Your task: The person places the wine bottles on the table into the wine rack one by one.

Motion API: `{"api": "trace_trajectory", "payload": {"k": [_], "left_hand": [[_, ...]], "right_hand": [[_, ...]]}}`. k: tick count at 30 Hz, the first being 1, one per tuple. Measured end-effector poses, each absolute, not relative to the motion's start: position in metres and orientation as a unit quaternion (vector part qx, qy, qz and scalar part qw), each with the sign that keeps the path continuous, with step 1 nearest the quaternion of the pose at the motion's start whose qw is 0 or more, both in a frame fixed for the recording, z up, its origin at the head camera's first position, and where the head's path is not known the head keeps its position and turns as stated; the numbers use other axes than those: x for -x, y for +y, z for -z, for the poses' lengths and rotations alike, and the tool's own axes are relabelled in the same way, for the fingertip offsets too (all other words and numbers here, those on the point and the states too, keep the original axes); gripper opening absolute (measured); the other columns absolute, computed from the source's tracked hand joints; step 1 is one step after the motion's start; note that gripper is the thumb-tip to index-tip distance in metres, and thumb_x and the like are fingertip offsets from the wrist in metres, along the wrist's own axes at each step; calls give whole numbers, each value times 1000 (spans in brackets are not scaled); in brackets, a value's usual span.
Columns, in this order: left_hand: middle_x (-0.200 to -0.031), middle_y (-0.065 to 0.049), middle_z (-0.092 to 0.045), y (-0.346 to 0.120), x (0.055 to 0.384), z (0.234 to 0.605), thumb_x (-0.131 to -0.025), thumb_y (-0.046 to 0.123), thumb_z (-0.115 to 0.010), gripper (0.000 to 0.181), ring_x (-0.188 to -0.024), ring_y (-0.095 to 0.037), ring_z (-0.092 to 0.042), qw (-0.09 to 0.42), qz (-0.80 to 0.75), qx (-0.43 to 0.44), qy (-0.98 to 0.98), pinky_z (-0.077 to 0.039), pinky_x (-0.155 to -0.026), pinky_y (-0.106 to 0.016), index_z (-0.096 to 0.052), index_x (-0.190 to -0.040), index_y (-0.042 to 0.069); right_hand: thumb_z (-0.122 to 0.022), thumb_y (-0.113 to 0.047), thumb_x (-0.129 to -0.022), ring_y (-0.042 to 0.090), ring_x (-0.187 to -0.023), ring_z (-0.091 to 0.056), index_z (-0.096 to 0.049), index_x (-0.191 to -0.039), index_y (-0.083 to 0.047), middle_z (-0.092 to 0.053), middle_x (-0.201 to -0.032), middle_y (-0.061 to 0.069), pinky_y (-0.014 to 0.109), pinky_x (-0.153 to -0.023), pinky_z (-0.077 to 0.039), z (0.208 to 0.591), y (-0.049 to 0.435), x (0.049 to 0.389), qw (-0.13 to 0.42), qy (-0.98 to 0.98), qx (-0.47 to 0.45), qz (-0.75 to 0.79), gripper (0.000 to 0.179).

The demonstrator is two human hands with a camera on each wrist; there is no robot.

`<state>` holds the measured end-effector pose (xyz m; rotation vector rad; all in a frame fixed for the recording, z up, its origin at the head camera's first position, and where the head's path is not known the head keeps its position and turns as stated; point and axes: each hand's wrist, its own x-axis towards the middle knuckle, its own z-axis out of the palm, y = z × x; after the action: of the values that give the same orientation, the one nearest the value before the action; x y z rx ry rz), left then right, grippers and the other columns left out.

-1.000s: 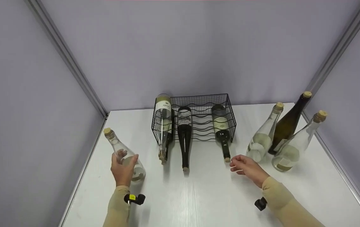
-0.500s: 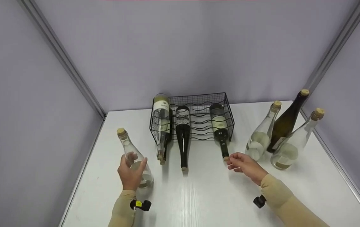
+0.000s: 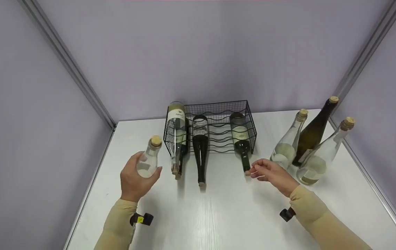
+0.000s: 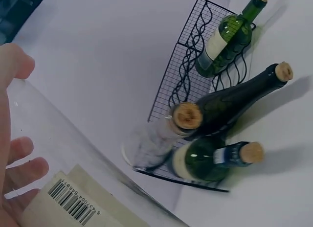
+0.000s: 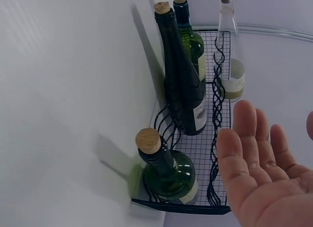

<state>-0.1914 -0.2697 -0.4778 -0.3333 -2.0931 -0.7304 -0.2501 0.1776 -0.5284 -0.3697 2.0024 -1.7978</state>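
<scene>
My left hand point(image 3: 136, 177) grips a clear glass bottle point(image 3: 146, 166) around its body. The bottle is held up with its cork tilted away from me. A barcode label point(image 4: 73, 200) shows on its side in the left wrist view. The black wire rack point(image 3: 224, 105) stands ahead, between the hands. Lying in it are a clear bottle point(image 3: 176, 126) above a green one point(image 3: 184, 150), a dark bottle point(image 3: 200, 149) at the middle, and a green bottle point(image 3: 242, 144) at the right. Beside that last bottle's cork, my right hand point(image 3: 275, 176) holds nothing; its fingers point(image 5: 244, 122) are loosely extended.
Upright at the right of the white table point(image 3: 191, 222) stand two clear corked bottles, one nearer the rack point(image 3: 283, 152) and one farther right point(image 3: 317, 165). A brown bottle point(image 3: 310, 137) stands between and behind them. Grey walls point(image 3: 198, 52) enclose the table's back and sides.
My left hand has moved right and lifted the clear bottle, and its cork has swung from the left toward the rack. My right hand has barely shifted.
</scene>
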Motion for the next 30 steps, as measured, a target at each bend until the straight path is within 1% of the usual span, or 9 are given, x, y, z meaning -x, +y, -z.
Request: {"api": "trace_trajectory", "payload": {"k": [3, 6, 9, 15, 20, 23, 25, 28, 30], "left_hand": [[-98, -11, -68, -266, 196, 457, -65, 34, -81, 59, -81, -26, -65, 445, 205, 213, -845, -53, -64, -44, -63, -110, 1], [-100, -11, -67, -258, 201, 437, -63, 36, -80, 60, -87, -28, -65, 432, 126, 284, -846, -54, -74, -42, -64, -109, 2], [-99, -10, -66, -242, 205, 421, -57, 36, -82, 63, -89, -29, -65, 411, 67, 338, -844, -52, -80, -42, -64, -108, 3], [-97, -7, -64, -199, 215, 413, -65, 37, -78, 56, -91, -28, -62, 328, -87, 428, -838, -49, -87, -43, -58, -110, 10], [-95, -5, -63, -172, 224, 419, -67, 42, -77, 56, -89, -27, -61, 274, -149, 440, -842, -48, -88, -42, -55, -111, 15], [-94, -3, -62, -160, 231, 424, -70, 42, -75, 51, -87, -26, -60, 252, -164, 436, -848, -47, -87, -41, -54, -110, 18], [-96, -3, -63, -153, 235, 428, -71, 44, -74, 50, -88, -25, -60, 239, -173, 435, -851, -47, -88, -41, -54, -110, 19], [-100, -3, -63, -145, 238, 433, -73, 47, -75, 52, -92, -24, -60, 226, -184, 442, -849, -46, -90, -41, -53, -111, 20], [-104, -4, -63, -141, 240, 436, -72, 51, -76, 56, -97, -25, -61, 222, -186, 449, -845, -45, -93, -42, -52, -113, 20]], "right_hand": [[-52, -34, -100, 40, -114, -55, -43, -126, 9, -57, -119, 21, 47, -97, -43, 515, 176, 252, 210, 717, 151, 647, 51], [-50, -33, -101, 42, -114, -55, -44, -124, 6, -57, -117, 19, 47, -97, -42, 501, 173, 254, 211, 710, 171, 649, 46], [-49, -32, -101, 37, -110, -57, -47, -121, 3, -56, -117, 22, 44, -96, -44, 487, 167, 253, 212, 702, 187, 654, 40], [-45, -36, -102, 35, -107, -59, -48, -122, 1, -55, -119, 23, 46, -92, -47, 459, 139, 239, 250, 669, 220, 664, 42], [-44, -38, -102, 33, -103, -63, -42, -129, -1, -56, -124, 23, 42, -84, -51, 450, 116, 228, 309, 666, 231, 638, 46], [-48, -36, -101, 31, -93, -66, -33, -140, -4, -57, -126, 21, 37, -75, -53, 452, 106, 226, 333, 675, 243, 612, 52], [-52, -34, -100, 27, -82, -68, -26, -147, -7, -59, -124, 19, 33, -65, -54, 454, 102, 226, 343, 679, 251, 599, 60], [-57, -35, -97, 18, -60, -63, -21, -150, -11, -63, -111, 16, 27, -50, -49, 459, 95, 226, 352, 689, 256, 579, 68], [-58, -38, -96, 14, -52, -55, -22, -150, -14, -62, -98, 13, 25, -44, -44, 462, 92, 225, 360, 693, 257, 569, 69]]}}
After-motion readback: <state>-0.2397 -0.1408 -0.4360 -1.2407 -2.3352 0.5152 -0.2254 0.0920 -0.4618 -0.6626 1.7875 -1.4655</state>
